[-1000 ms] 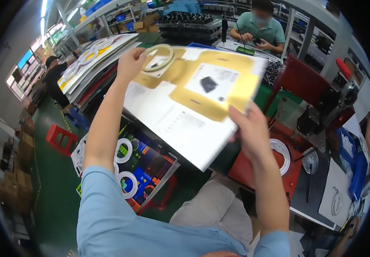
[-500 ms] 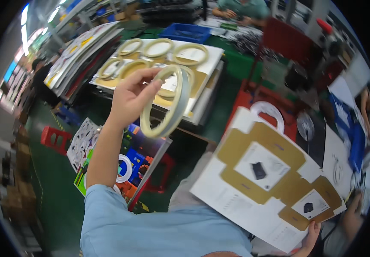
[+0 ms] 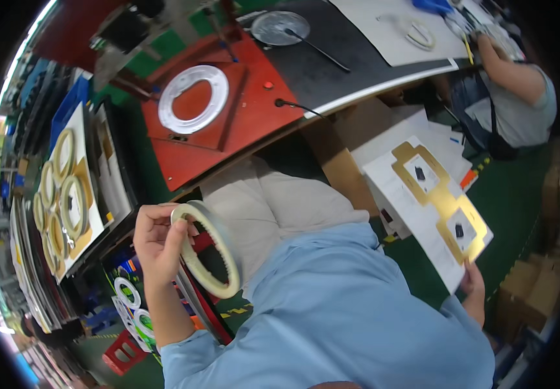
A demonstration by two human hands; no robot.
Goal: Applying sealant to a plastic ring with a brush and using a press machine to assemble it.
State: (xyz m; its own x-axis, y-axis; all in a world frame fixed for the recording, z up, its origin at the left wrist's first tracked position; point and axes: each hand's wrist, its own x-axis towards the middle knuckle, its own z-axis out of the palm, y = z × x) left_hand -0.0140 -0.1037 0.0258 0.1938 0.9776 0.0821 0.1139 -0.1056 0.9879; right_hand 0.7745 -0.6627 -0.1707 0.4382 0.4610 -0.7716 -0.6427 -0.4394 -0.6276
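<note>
My left hand (image 3: 161, 243) grips a cream ring (image 3: 227, 273) by its upper left side, thumb inside the opening and fingers round the rim. The ring is tilted, with small teeth along its inner edge and a greyish outer band, and it hangs over my lap. Out at the right, my right hand (image 3: 472, 285) holds the lower corner of a large printed card sheet (image 3: 416, 223). White, with gold-brown box-shaped panels and pictures of a dark device, the sheet slopes down beside the bench. Part of my right hand's fingers are behind it.
Ahead is a red machine bed (image 3: 254, 123) with a white ring (image 3: 220, 97) on its plate. A black mat (image 3: 351, 45) adjoins it. At left, several cream rings (image 3: 72, 207) lie on stacked card sheets. Another person (image 3: 520, 97) sits at the far right; cartons (image 3: 529, 285) stand below.
The view has swung to the right, bringing the red machine to the front. My left hand has lowered the ring toward my lap, and my right hand has carried the card sheet out to the right.
</note>
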